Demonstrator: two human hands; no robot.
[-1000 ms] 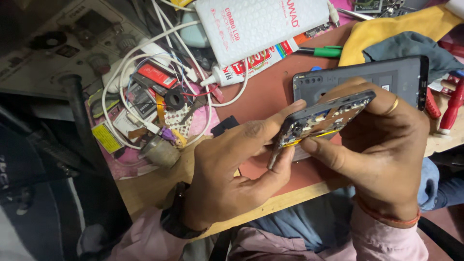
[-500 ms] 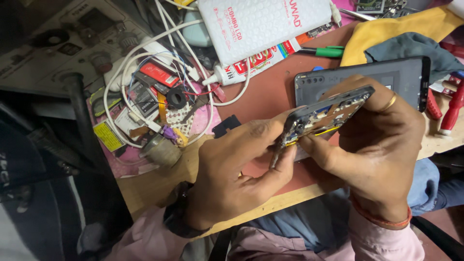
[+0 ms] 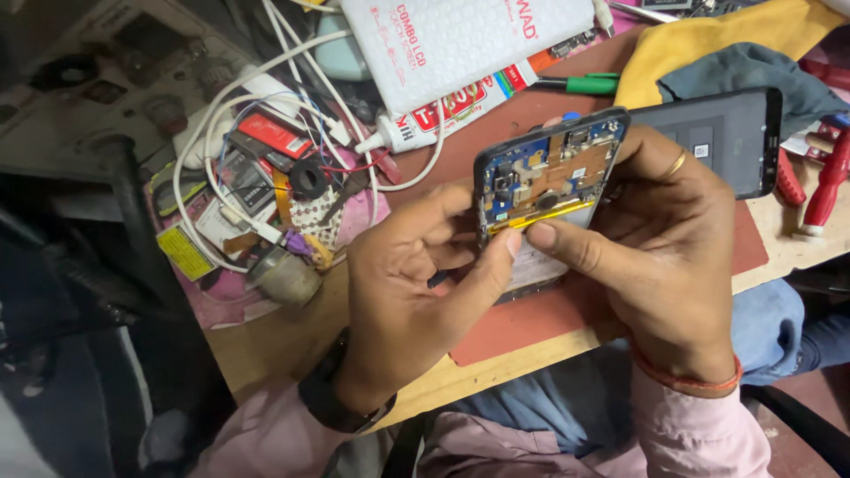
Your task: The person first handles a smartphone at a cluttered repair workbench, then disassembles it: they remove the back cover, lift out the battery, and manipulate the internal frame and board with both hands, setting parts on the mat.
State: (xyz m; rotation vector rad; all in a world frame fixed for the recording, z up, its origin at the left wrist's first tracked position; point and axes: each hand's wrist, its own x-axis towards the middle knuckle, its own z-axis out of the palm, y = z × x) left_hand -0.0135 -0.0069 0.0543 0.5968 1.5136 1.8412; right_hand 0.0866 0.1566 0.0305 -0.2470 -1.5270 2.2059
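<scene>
I hold an opened phone with both hands above the red mat. Its back is off, showing a blue circuit board, gold shields and a yellow strip across the middle. My left hand grips its left edge, thumb pressed on the lower part. My right hand, with a ring on one finger, cradles the right side, thumb lying along the yellow strip. A dark phone back cover lies flat on the mat behind my right hand.
A white padded envelope, a glue tube, and a green-handled screwdriver lie behind. White cables and small parts clutter a pink cloth at left. Red-handled tools and yellow and grey cloths sit at right.
The phone has tilted up so its open inside faces me more fully. Both thumbs have shifted onto the yellow strip area.
</scene>
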